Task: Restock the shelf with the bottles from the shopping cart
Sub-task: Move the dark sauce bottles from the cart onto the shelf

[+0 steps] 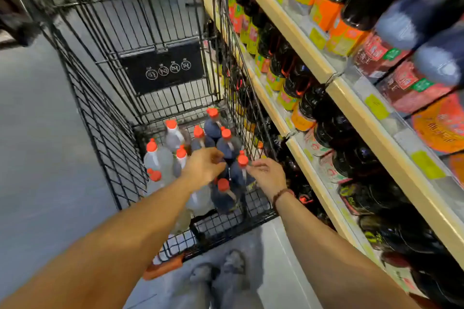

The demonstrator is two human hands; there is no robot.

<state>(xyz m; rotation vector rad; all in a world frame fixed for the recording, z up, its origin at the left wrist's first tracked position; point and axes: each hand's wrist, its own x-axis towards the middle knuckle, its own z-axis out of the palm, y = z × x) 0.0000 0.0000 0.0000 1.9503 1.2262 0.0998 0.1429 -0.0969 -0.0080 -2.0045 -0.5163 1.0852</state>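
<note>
I see my left hand (203, 165) and right hand (267, 174) down in the shopping cart (105, 133) among orange-capped bottles (227, 148), left grip unclear, right fingers (251, 169) beside a dark bottle (238, 175); the stocked shelf (296, 32) runs along the right

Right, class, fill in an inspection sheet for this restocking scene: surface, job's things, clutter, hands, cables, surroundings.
Surface: black wire shopping cart, its mesh floor carrying the bottles.
Job's things: clear orange-capped plastic bottles left and dark orange-capped bottles right, upright in the cart; pale wooden-edged shelf stocked with dark bottles.
Clutter: nothing seen.
Hands: left hand above the bottles, right hand beside one dark bottle's orange cap; grips too blurred to tell.
Cables: nothing seen.
Surroundings: grey floor; beaded bracelet on right wrist.
</note>
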